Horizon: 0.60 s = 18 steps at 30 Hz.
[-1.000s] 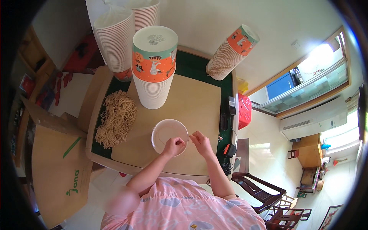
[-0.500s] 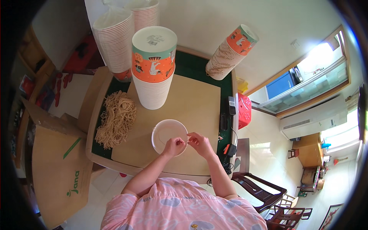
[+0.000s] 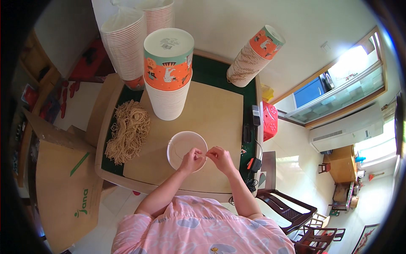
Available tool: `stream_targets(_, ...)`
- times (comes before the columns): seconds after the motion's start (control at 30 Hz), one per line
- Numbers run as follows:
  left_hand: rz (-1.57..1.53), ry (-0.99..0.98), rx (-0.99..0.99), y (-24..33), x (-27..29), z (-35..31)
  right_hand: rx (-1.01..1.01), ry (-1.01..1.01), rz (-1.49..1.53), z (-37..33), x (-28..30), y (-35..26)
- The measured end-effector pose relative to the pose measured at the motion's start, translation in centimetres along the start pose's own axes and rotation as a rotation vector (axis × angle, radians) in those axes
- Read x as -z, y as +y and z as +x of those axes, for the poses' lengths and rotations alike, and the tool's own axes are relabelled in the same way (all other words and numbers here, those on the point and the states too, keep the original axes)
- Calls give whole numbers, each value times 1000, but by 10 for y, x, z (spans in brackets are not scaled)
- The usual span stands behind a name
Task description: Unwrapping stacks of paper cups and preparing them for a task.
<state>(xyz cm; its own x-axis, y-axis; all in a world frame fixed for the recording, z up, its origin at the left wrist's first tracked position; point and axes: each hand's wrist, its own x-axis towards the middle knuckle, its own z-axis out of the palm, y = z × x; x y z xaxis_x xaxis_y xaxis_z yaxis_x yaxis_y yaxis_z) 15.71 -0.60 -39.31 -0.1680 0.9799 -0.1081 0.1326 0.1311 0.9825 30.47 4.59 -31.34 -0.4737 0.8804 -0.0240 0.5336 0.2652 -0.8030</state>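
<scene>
A white paper tub [image 3: 179, 144] stands mouth up on the brown board, close in front of me. A thin pale string [image 3: 174, 152] runs faintly across its mouth toward my hands. My left hand [image 3: 193, 160] is over the tub's near right rim, fingers pinched together on the string. Just right of it, almost touching, my right hand [image 3: 219, 158] pinches too, apparently on the same string; the fingertips hide most of it. A loose bundle of beige string [image 3: 128, 132] lies on the table to the left. Beyond the tub rises a tall stack of upside-down paper tubs [image 3: 168, 95], printed orange and green on top.
The brown board [image 3: 215, 114] covers most of the green-topped table. Another tub stack [image 3: 253, 57], wrapped with string, stands at the far right. Bagged tub stacks [image 3: 124, 46] stand far left. A phone-like device [image 3: 255, 115] and cables line the right edge. A cardboard box [image 3: 63, 182] stands left.
My hands have shifted slightly, the right fingertips drawing closer together by the left hand. The tub and the stacks stay in place.
</scene>
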Motion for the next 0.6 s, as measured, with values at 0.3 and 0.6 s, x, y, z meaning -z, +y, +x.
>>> stream_targets(0.3, 420, -105, -348, 38, 32, -7, -6, 10, -45, 3, -19, 9)
stream_targets(0.6, 428, -92, -407, 44, 27, -7, -17, 40, -38, 2, -18, 12)
